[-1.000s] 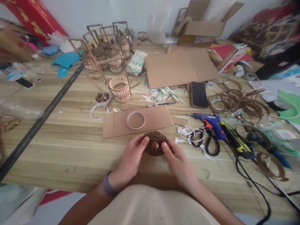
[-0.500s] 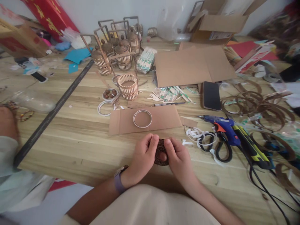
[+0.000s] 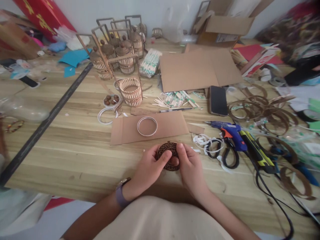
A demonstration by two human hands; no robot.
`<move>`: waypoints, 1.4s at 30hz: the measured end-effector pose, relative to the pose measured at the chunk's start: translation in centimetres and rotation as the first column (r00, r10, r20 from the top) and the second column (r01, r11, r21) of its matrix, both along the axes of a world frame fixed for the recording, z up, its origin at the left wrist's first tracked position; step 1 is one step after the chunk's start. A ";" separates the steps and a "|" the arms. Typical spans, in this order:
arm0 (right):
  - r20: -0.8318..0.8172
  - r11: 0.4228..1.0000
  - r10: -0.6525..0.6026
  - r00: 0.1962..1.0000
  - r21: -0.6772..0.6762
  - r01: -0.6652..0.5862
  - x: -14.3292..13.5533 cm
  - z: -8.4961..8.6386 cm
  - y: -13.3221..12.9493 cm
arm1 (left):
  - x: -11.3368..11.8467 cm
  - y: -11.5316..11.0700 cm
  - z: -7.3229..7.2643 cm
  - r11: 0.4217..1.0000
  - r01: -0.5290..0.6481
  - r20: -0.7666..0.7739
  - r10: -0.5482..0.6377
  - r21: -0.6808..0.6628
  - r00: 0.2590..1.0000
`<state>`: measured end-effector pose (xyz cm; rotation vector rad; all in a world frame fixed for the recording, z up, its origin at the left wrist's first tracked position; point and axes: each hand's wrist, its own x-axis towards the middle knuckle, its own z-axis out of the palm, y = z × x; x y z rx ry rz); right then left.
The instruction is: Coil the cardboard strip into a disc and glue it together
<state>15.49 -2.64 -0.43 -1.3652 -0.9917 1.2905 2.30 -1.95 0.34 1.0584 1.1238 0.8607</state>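
Two hands hold a coiled cardboard disc above a crowded craft worktop

Head camera, looking down: a person's left hand (image 3: 150,166) and right hand (image 3: 191,166) grip a dark brown coiled cardboard disc (image 3: 166,148) close in front of the body, over the near part of the pale wooden worktop (image 3: 82,153). A rounded brown knob (image 3: 174,161) stands at its centre. The left fingers are closed on the disc, the thumb across its face; the right fingers pinch its other side, near the knob. A purple-strapped watch (image 3: 121,196) circles the left wrist.

Just beyond the hands lies a flat cardboard strip (image 3: 172,125) with a thin white ring (image 3: 147,135) on it. To the right, a blue glue gun (image 3: 232,135) lies beside a yellow-and-black utility knife (image 3: 257,151), with black-handled scissors (image 3: 231,166) next to them. Farther back are a dark phone (image 3: 218,100), loose pale sticks (image 3: 176,100) and an open slatted basket (image 3: 131,95); behind that basket stand several lidded ones with tall, squared handles.
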 end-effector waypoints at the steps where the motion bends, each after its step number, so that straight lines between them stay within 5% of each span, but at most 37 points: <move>1: 0.005 1.000 -0.013 1.000 0.010 0.013 0.2 0.0 0.1 | 0.0 0.0 0.0 1.000 0.026 0.035 -0.026 -0.014 0.999; 11: -0.079 0.991 0.131 0.988 0.021 -0.129 1.6 0.0 -0.5 | -0.5 0.1 0.1 1.000 -0.002 0.008 0.002 -0.011 1.000; 31: -0.241 1.000 0.002 0.971 -0.029 -0.009 1.3 -0.6 -0.4 | -0.2 0.3 -0.9 1.000 0.008 0.201 -0.009 0.006 0.980; 42: -0.293 0.999 0.010 0.956 -0.031 -0.020 1.0 -0.5 -0.3 | -0.6 0.6 -0.5 0.999 0.047 0.177 -0.044 -0.013 0.983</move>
